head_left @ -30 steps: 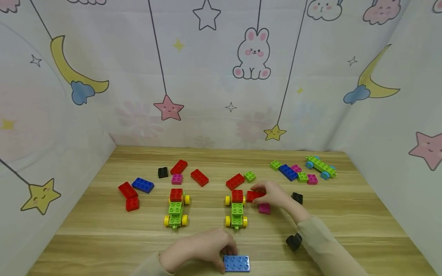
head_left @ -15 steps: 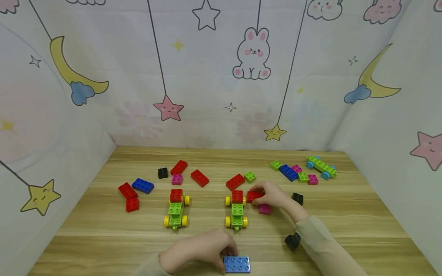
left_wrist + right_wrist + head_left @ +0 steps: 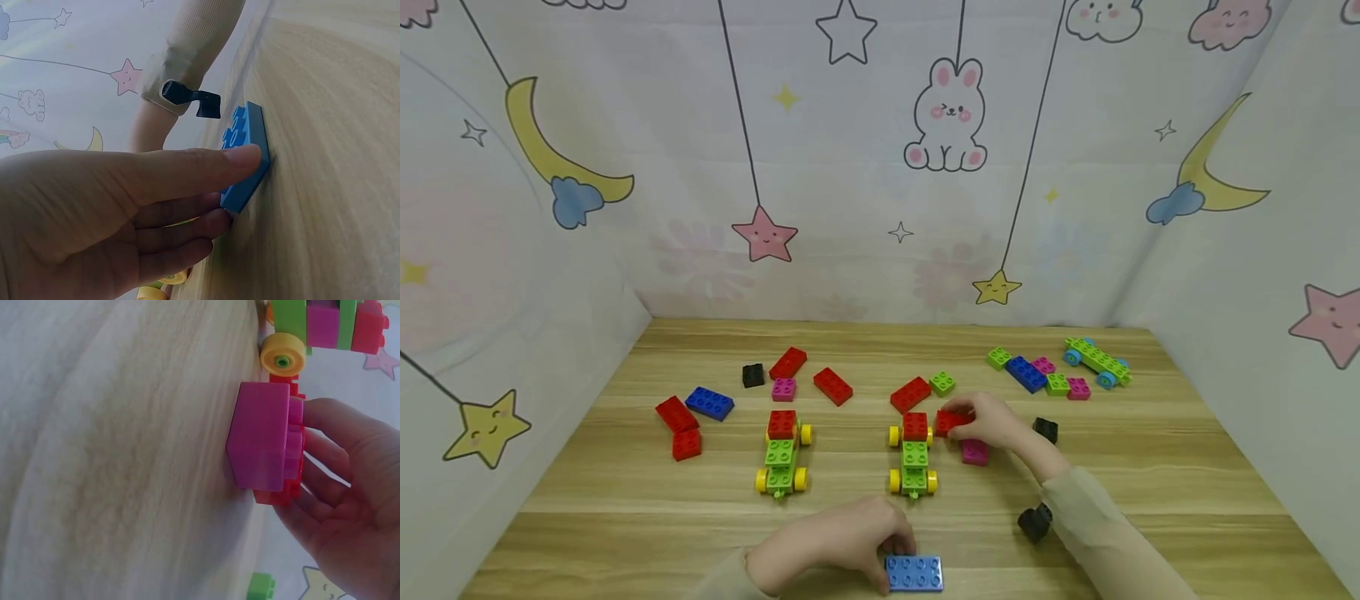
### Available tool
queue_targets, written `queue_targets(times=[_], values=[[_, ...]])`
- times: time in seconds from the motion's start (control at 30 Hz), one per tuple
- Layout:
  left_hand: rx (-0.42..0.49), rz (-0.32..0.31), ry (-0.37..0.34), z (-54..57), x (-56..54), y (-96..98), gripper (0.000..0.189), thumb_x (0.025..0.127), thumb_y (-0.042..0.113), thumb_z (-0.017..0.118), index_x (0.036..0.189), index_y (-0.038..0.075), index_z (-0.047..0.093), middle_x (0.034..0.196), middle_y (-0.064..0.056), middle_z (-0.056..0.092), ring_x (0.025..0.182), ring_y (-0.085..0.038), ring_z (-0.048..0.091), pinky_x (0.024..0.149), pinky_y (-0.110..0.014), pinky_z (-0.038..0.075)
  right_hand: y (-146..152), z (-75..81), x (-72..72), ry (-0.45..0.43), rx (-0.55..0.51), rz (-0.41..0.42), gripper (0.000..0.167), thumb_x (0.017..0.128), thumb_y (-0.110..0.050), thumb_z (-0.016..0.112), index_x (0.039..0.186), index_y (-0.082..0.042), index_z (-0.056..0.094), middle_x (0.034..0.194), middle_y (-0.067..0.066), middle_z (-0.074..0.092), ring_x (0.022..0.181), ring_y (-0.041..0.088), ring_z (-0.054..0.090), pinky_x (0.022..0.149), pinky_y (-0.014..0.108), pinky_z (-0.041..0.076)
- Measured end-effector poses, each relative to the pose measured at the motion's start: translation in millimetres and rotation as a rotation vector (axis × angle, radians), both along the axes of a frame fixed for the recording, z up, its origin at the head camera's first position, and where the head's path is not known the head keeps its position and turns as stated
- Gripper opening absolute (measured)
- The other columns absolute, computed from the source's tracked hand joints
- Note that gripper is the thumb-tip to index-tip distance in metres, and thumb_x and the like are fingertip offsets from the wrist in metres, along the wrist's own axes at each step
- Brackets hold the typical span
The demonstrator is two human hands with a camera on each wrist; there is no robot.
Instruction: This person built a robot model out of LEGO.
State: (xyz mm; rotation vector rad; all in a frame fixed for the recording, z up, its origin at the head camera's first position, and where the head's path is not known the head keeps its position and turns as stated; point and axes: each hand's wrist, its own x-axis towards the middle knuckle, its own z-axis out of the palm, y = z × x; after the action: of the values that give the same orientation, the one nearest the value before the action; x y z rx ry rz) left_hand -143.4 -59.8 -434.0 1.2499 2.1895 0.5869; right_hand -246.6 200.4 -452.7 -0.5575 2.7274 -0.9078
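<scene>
My left hand pinches the left end of a light blue eight-stud brick lying flat near the front edge. In the left wrist view, the thumb lies along the blue brick's side, with the fingers bent beneath. Farther back on the right, my right hand grips a red brick, partly hidden by the fingers. A magenta brick stands just in front of it; in the right wrist view this magenta brick covers much of the red one. Beside the red brick is a wheeled brick car.
A similar car on yellow wheels stands to the left. Black pieces lie by the right forearm. Loose bricks, such as a blue one, are scattered behind. A green wheeled base sits far right. Printed cloth surrounds the wooden table.
</scene>
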Motion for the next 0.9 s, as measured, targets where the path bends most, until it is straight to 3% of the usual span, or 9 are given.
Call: queue_targets(times=[0.23,0.53,0.67,0.9], values=[[-0.003,0.000,0.010,-0.5,0.0,0.1,0.033,0.073,0.015,0.086,0.103,0.013,0.074,0.087,0.014,0.067,0.075,0.008,0.055,0.069,-0.010,0.047,6,9.2,1.6,0.076,-0.042,-0.004,0.033,0.088,-0.013,0.072,0.119,-0.001,0.068,0.113,0.012,0.069,0.103,0.027,0.063,0.089,0.044,0.053],[-0.005,0.001,0.008,0.3,-0.1,0.1,0.033,0.073,0.015,0.086,0.104,0.014,0.074,0.088,0.014,0.067,0.076,0.008,0.055,0.069,-0.010,0.048,20,38.8,17.4,0.335,-0.095,-0.066,0.032,0.081,-0.011,0.078,0.110,-0.001,0.070,0.099,0.012,0.071,0.088,0.024,0.064,0.074,0.036,0.057],[-0.008,-0.001,0.024,0.8,0.5,0.2,0.033,0.073,0.016,0.087,0.103,0.014,0.074,0.088,0.014,0.067,0.075,0.008,0.055,0.069,-0.010,0.047,28,50.0,28.4,0.366,-0.103,-0.080,0.032,0.080,-0.010,0.079,0.109,-0.002,0.070,0.099,0.009,0.071,0.087,0.022,0.063,0.075,0.032,0.056],[-0.006,-0.006,0.018,0.5,0.3,-1.0,0.032,0.074,0.016,0.086,0.104,0.014,0.074,0.088,0.014,0.067,0.076,0.008,0.055,0.070,-0.010,0.048,30,58.5,51.6,0.323,-0.099,-0.043,0.031,0.079,-0.010,0.080,0.107,-0.005,0.069,0.099,0.004,0.070,0.087,0.016,0.062,0.075,0.028,0.056]])
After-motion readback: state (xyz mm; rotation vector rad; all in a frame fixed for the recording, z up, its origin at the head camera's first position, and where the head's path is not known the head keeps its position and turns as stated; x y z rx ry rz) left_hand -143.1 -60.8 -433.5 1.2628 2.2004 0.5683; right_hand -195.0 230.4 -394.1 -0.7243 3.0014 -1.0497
